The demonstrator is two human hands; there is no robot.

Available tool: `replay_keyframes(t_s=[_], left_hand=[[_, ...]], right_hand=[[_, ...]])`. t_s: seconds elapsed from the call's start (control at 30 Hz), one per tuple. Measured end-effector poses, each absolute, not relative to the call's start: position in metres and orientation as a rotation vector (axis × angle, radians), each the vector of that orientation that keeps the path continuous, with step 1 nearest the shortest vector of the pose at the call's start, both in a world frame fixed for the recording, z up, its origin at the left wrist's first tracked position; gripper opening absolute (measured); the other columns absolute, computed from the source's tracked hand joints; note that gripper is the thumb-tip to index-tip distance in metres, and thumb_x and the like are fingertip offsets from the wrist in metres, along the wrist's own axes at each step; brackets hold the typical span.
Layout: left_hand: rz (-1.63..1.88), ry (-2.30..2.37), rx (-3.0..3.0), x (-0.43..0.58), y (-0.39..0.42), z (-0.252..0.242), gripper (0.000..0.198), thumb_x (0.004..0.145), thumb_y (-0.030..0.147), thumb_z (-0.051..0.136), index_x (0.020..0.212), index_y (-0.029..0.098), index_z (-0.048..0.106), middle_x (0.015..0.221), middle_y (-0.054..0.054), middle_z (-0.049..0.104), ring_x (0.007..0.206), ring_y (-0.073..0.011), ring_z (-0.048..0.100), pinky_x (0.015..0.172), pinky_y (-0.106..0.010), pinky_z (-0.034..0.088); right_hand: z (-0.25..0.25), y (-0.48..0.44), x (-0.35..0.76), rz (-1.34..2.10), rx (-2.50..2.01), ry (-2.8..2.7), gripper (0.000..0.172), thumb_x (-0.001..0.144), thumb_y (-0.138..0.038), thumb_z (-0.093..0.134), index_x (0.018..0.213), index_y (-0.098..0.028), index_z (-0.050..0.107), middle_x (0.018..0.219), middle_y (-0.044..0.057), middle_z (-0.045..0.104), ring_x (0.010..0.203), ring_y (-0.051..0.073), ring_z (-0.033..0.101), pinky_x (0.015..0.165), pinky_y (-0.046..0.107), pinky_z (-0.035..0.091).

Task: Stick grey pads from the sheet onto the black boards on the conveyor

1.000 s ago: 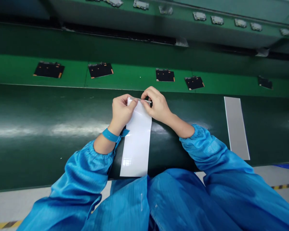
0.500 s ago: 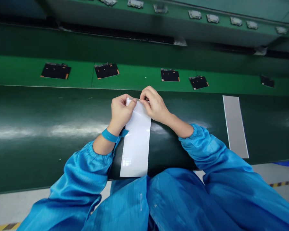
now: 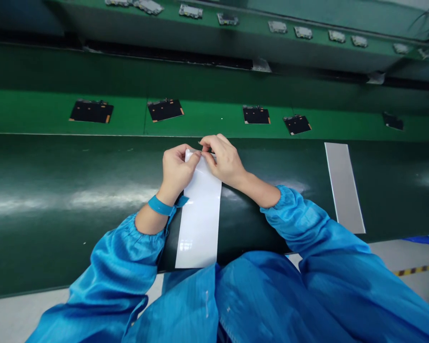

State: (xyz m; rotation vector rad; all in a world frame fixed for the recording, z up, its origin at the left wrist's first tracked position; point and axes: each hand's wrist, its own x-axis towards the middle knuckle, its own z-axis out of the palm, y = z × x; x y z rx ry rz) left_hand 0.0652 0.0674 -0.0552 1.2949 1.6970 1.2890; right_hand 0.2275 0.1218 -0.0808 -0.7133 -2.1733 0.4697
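Observation:
A long white glossy sheet (image 3: 199,224) lies on the dark green bench, its near end at the bench's front edge. My left hand (image 3: 178,169) grips the sheet's far left corner, thumb on top and fingers curled beneath. At the same far edge, my right hand (image 3: 223,159) is closed in a pinch, thumb against forefinger. What sits between those right fingertips is too small to make out. A blue wrist strap (image 3: 160,206) circles my left wrist.
A grey panel with pale edges (image 3: 345,188) lies on the bench (image 3: 75,166) to the right. Several black circuit boards (image 3: 256,115) rest on the brighter green strip (image 3: 200,121) beyond. Small silver parts (image 3: 190,11) line the shelf above.
My right hand has shifted slightly left along the sheet's far edge, closer to my left thumb. My left hand keeps its grip on the corner. The camera view has shifted a little.

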Motion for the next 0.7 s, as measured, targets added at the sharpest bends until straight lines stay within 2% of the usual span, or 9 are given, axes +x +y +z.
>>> replay_keyframes(t_s=[0.2,0.33,0.47,0.7], left_hand=[[1.288,1.681,1.244,0.063,0.069,-0.058,0.020,0.075,0.034,0.072,0.065,0.018,0.066,0.061,0.001,0.059,0.060,-0.0135,0.046,0.056,-0.027,0.032],[1.274,1.705,1.265,0.063,0.069,-0.058,0.021,0.075,0.035,0.072,0.065,0.019,0.065,0.060,0.002,0.056,0.058,-0.0131,0.043,0.055,-0.027,0.030],[1.261,1.676,1.300,0.065,0.067,-0.056,0.020,0.075,0.034,0.069,0.063,0.019,0.063,0.058,0.002,0.054,0.057,-0.0133,0.042,0.056,-0.028,0.031],[1.241,1.619,1.323,0.065,0.067,-0.059,0.017,0.075,0.034,0.065,0.066,0.019,0.067,0.062,0.000,0.062,0.062,-0.0163,0.053,0.061,-0.029,0.036]], right_hand=[[-0.081,0.122,0.227,0.520,-0.709,-2.155,0.016,0.110,-0.018,0.044,0.122,-0.020,0.054,0.106,0.009,0.068,0.102,0.025,0.064,0.094,0.043,0.056],[-0.080,0.121,0.230,0.795,-0.802,-2.012,0.027,0.101,-0.014,0.052,0.127,-0.021,0.051,0.100,0.004,0.067,0.085,0.019,0.063,0.085,0.036,0.055],[-0.073,0.143,0.223,0.899,-0.793,-1.910,0.025,0.101,-0.016,0.054,0.125,-0.022,0.052,0.095,0.000,0.066,0.070,0.014,0.055,0.075,0.030,0.051],[-0.049,0.221,0.165,0.995,-0.822,-2.205,0.028,0.089,-0.004,0.053,0.110,-0.021,0.056,0.087,-0.002,0.068,0.079,0.015,0.063,0.080,0.028,0.050]])
